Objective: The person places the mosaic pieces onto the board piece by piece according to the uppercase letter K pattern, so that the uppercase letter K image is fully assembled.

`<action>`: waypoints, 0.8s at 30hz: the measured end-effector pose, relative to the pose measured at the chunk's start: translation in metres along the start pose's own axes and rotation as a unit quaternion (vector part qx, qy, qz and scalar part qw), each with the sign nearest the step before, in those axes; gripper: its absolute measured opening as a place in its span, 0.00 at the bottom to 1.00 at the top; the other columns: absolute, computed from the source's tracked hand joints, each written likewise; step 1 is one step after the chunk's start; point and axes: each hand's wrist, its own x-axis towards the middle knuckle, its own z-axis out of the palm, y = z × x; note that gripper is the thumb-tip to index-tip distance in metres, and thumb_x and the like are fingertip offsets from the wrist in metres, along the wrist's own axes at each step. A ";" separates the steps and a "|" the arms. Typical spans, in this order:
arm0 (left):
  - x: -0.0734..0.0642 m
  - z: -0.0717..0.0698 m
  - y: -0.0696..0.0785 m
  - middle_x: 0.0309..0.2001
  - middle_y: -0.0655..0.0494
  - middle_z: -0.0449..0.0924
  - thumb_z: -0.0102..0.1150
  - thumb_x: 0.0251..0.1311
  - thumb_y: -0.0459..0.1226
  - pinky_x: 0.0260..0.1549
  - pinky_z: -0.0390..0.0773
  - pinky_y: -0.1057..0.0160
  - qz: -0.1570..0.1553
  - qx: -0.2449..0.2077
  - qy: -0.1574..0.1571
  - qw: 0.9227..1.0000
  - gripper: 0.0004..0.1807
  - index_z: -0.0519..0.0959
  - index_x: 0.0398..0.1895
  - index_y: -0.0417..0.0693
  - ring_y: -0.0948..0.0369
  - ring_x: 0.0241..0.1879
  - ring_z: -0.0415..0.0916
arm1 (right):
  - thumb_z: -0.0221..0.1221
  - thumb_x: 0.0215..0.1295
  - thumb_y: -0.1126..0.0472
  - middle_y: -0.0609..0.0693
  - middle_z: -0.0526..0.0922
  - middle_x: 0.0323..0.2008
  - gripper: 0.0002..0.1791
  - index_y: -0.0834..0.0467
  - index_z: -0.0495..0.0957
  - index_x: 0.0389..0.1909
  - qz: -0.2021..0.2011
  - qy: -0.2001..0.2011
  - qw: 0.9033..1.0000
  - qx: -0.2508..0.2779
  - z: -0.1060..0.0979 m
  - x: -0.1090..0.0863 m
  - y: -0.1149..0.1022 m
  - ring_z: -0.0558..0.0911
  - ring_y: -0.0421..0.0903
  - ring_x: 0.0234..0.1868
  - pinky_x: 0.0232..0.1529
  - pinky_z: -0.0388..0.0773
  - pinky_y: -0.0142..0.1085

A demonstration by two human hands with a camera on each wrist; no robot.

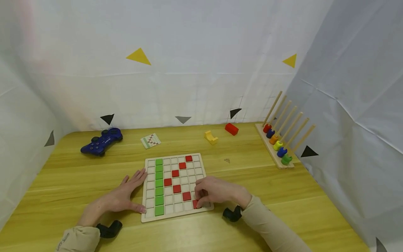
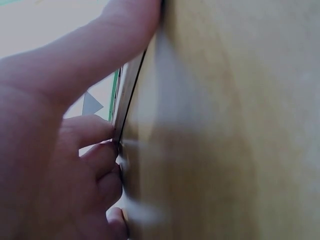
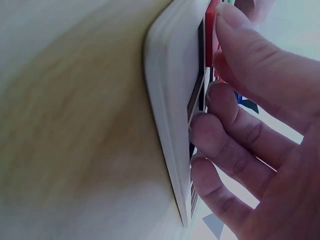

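A white grid board [image 1: 145, 196] lies on the table, with a column of green tiles [image 1: 159, 191] and red tiles [image 1: 175, 173] set in two slanting lines. My left hand [image 1: 121, 197] rests along the board's left edge, fingers spread and thumb at the lower corner. At the lower right corner, my right hand [image 1: 217, 190] pinches a red tile [image 3: 210, 42] with curled fingers, the thumb on its face. The tile sits at a grid cell. In the right wrist view the other fingertips [image 3: 204, 170] touch the board near its edge.
Behind the board lie a patterned card [image 1: 150, 140], a yellow curved block [image 1: 211, 137] and a red block [image 1: 231, 129]. A blue game controller [image 1: 102, 141] is at the back left. A wooden peg rack [image 1: 274, 154] with coloured pieces stands to the right.
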 end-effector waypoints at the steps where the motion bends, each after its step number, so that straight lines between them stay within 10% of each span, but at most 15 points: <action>1: 0.000 0.000 0.000 0.80 0.38 0.33 0.75 0.46 0.58 0.71 0.26 0.31 0.001 0.000 0.000 1.000 0.67 0.45 0.79 0.36 0.37 0.78 0.28 | 0.67 0.62 0.48 0.37 0.75 0.30 0.09 0.46 0.79 0.30 0.000 0.000 1.000 0.000 0.000 0.000 0.000 0.73 0.33 0.31 0.35 0.71 0.22; 11: 0.001 -0.001 -0.002 0.80 0.38 0.32 0.75 0.47 0.56 0.70 0.26 0.31 0.003 -0.010 0.000 1.000 0.67 0.45 0.79 0.36 0.37 0.78 0.27 | 0.66 0.64 0.47 0.38 0.77 0.34 0.09 0.47 0.81 0.36 0.015 0.009 1.000 0.025 -0.004 -0.003 0.003 0.75 0.35 0.35 0.38 0.74 0.24; 16: 0.000 0.000 -0.003 0.81 0.39 0.32 0.75 0.47 0.56 0.71 0.26 0.32 0.007 -0.012 0.004 1.000 0.66 0.45 0.80 0.38 0.38 0.78 0.26 | 0.66 0.65 0.51 0.41 0.78 0.36 0.10 0.52 0.83 0.40 0.035 0.083 0.995 0.044 -0.016 -0.015 0.010 0.78 0.43 0.38 0.39 0.78 0.32; 20: -0.003 0.001 -0.005 0.81 0.39 0.32 0.73 0.51 0.54 0.71 0.25 0.32 0.020 -0.035 0.026 0.999 0.62 0.47 0.80 0.39 0.38 0.78 0.24 | 0.65 0.66 0.51 0.50 0.82 0.41 0.15 0.57 0.82 0.46 0.077 0.189 0.979 -0.002 -0.024 -0.028 0.022 0.81 0.49 0.42 0.43 0.80 0.41; 24: -0.006 -0.002 -0.008 0.79 0.31 0.36 0.62 0.66 0.46 0.69 0.30 0.28 0.042 -0.012 0.120 0.992 0.45 0.52 0.78 0.34 0.32 0.76 0.28 | 0.59 0.70 0.45 0.57 0.79 0.57 0.27 0.61 0.76 0.60 0.159 0.261 0.950 -0.070 -0.031 -0.040 0.032 0.79 0.58 0.57 0.58 0.75 0.55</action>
